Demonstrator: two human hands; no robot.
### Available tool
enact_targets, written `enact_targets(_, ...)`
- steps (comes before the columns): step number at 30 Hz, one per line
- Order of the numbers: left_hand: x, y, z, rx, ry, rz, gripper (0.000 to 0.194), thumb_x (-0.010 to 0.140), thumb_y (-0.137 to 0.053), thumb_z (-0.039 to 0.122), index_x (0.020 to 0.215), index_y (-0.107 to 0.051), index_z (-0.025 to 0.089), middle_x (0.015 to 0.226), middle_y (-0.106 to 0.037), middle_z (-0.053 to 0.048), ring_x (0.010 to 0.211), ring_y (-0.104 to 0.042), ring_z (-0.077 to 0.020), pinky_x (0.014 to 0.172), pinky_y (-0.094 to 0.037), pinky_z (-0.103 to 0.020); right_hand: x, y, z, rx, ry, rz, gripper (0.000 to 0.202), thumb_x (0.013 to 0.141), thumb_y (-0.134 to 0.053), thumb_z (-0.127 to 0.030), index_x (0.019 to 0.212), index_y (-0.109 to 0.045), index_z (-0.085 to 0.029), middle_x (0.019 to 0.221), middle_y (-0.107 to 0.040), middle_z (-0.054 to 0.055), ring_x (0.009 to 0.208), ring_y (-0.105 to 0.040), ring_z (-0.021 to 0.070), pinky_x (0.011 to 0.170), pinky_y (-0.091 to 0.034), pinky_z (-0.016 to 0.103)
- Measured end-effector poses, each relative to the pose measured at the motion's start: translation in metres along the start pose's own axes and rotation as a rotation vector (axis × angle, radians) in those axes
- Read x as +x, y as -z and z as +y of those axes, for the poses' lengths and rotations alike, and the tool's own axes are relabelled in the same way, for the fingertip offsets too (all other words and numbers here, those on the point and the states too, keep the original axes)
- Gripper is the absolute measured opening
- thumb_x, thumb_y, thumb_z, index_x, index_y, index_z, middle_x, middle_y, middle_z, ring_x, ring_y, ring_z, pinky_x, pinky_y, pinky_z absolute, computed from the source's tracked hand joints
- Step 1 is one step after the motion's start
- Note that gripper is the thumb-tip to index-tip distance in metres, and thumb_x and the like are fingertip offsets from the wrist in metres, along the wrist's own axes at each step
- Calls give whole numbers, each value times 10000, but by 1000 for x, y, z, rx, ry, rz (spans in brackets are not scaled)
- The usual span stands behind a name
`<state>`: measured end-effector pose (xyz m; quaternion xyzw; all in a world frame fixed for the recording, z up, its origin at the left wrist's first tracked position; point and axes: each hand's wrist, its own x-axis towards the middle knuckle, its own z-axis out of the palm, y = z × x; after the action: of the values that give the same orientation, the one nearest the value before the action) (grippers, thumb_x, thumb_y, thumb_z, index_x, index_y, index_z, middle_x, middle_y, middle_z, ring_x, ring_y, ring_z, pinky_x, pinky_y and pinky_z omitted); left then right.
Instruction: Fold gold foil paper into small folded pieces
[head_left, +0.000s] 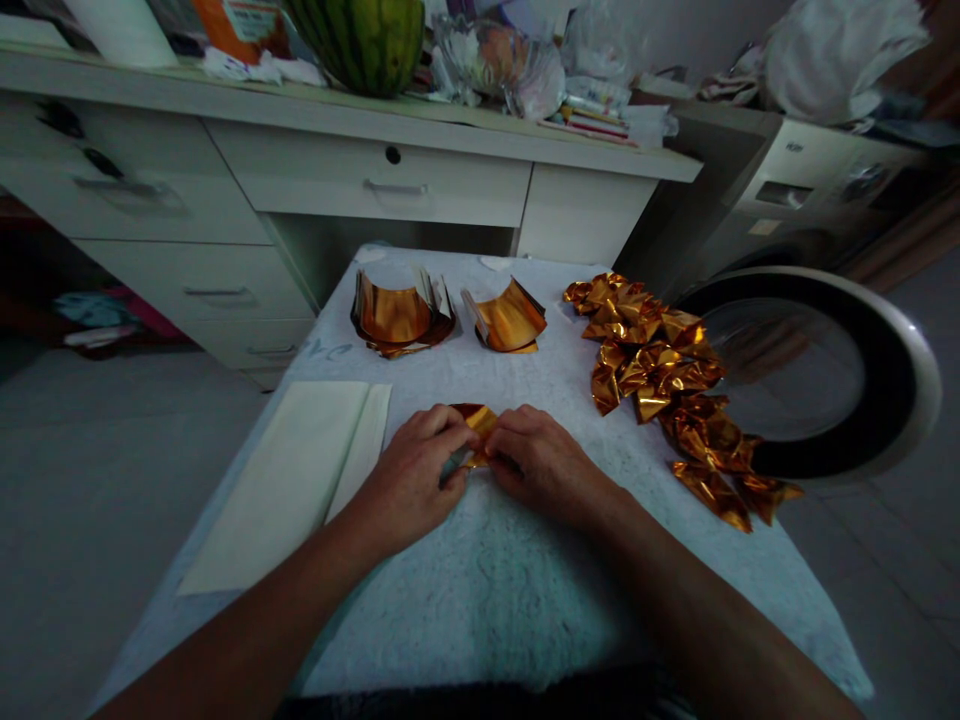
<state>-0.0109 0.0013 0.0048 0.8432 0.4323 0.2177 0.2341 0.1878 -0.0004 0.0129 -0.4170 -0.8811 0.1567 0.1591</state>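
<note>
Both my hands meet over the middle of the cloth-covered table (450,610). Between them is a small piece of gold foil paper (478,422), partly hidden by the fingers. My left hand (420,470) pinches its left side, thumb and forefinger bent round it. On its right side, my right hand (544,462) grips it with curled fingers. Beyond the hands stand two curved stacks of gold foil sheets, a larger one (394,315) and a smaller one (510,318). Several folded, shiny gold pieces (652,350) lie heaped along the table's right side.
Pale folded paper (277,480) lies at the table's left. Behind stands a white counter with drawers (390,170), bearing a watermelon (360,40) and plastic bags. A washing machine's open round door (825,375) borders the table's right edge.
</note>
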Motion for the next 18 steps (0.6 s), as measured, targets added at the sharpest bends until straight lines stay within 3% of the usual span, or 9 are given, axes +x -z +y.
enact_targets(10, 0, -2, -3, 29, -47, 14, 98, 849, -601, 143, 893, -638, 222, 993, -572, -33, 959, -553, -208, 870, -472, -388, 1, 2, 0, 2, -24, -2, 112, 851, -537, -102, 790, -594, -177, 822, -600, 43, 809, -506, 179, 750, -385, 307)
enact_targets(14, 1, -5, -3, 46, -85, 35, 120, 897, -549, 126, 837, -618, 204, 936, -590, -31, 917, -556, -199, 833, -473, -371, 0, 4, -3, 5, -33, 8, 40, 819, -598, -154, 842, -595, -187, 843, -602, 37, 811, -505, 184, 744, -381, 312)
enact_targets(18, 3, -6, 0, 89, -56, 13, 119, 916, -540, 149, 811, -581, 189, 896, -587, -38, 882, -565, -207, 810, -481, -382, 2, 0, -4, -53, -53, 1, 34, 875, -595, -200, 855, -613, -178, 857, -618, 46, 812, -510, 189, 734, -373, 316)
